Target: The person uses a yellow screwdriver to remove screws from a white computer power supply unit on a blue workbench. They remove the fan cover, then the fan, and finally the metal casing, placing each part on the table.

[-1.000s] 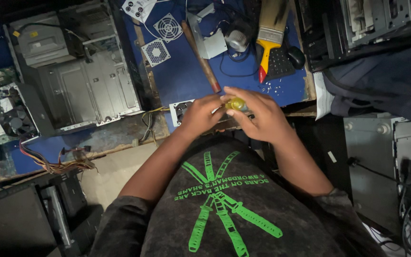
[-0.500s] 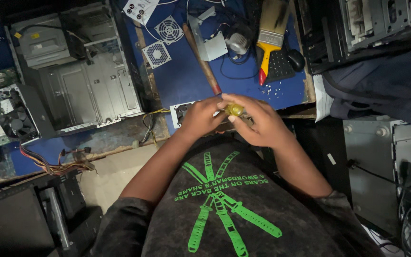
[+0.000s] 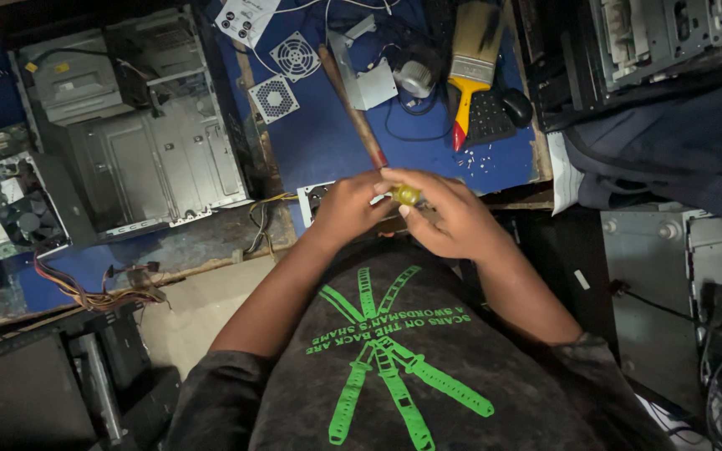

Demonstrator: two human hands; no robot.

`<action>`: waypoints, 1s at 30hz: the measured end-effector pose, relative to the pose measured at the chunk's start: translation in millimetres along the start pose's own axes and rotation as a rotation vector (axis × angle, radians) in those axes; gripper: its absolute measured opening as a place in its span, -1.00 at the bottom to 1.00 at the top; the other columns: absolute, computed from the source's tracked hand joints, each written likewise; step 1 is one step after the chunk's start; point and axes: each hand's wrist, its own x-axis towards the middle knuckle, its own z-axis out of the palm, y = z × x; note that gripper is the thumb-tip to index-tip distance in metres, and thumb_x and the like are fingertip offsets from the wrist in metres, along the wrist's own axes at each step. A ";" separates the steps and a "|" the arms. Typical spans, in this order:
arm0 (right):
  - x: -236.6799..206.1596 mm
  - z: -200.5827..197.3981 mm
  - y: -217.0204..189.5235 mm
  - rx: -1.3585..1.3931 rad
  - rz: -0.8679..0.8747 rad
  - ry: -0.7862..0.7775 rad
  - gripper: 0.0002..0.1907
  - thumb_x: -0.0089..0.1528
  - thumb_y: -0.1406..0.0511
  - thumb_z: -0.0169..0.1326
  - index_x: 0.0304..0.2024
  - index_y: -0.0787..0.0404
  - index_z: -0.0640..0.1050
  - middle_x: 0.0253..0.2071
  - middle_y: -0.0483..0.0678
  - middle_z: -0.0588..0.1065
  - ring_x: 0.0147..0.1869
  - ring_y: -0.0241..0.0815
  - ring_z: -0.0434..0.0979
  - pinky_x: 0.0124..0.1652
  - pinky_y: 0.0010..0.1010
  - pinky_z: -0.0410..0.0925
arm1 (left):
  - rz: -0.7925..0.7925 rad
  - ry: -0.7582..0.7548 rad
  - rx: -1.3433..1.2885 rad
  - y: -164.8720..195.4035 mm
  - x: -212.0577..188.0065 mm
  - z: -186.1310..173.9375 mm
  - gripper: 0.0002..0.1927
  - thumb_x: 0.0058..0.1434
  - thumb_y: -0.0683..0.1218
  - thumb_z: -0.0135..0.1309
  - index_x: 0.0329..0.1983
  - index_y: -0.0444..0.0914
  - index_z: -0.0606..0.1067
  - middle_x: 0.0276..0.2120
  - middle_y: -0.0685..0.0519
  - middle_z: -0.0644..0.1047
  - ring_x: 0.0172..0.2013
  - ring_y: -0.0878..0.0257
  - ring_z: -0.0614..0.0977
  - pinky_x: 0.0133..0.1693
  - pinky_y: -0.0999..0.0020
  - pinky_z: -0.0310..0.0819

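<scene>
Both forearms run up from the lower frame and meet at the near edge of the blue bench top. The left hand is curled, fingers bent inward toward a small yellow object; its thumb and fingertips touch that object from the left. The right hand is cupped over it from the right, index finger extended across the top, remaining fingers folded beneath, so both hands grip the object between them. What the object is cannot be told; only a rounded yellow part shows. It sits just above the bench edge, beside a white metal bracket.

A white printed card with dark round marks lies at the bench's far left corner. Two square white fans lie just beside it. A wooden handle runs diagonally toward the hands. A wide paintbrush with a yellow and red handle lies to the right, next to a black mouse. An open computer case stands at left.
</scene>
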 end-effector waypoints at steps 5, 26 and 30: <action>-5.1 24.2 11.9 0.117 -0.055 0.119 -0.57 0.36 0.43 0.02 0.29 0.33 0.37 0.07 0.13 0.52 0.12 -0.05 0.58 0.14 -0.34 0.42 | -0.042 -0.041 0.035 -4.5 -0.5 5.8 -0.74 0.13 -0.10 0.27 -0.12 -0.24 0.56 -0.20 -0.07 0.63 -0.21 -0.06 0.68 -0.16 0.11 0.60; 13.6 86.9 35.3 0.295 -0.193 0.472 -0.87 0.35 0.41 0.01 -0.25 0.31 0.33 -0.43 0.01 0.39 -0.41 -0.17 0.40 -0.33 -0.37 0.30 | -0.513 -0.337 0.748 -74.4 -75.8 41.4 -0.27 0.28 -0.08 0.07 0.52 -0.15 0.17 0.36 -0.11 0.31 0.38 -0.20 0.24 0.25 -0.44 0.07; 15.9 85.8 37.4 0.321 -0.181 0.462 -0.87 0.34 0.43 0.01 -0.28 0.31 0.34 -0.44 0.01 0.39 -0.42 -0.17 0.39 -0.34 -0.39 0.30 | -0.572 -0.427 0.716 -83.7 -80.0 47.0 -0.28 0.23 -0.14 0.02 0.49 -0.12 0.18 0.35 -0.11 0.30 0.36 -0.21 0.23 0.25 -0.41 0.07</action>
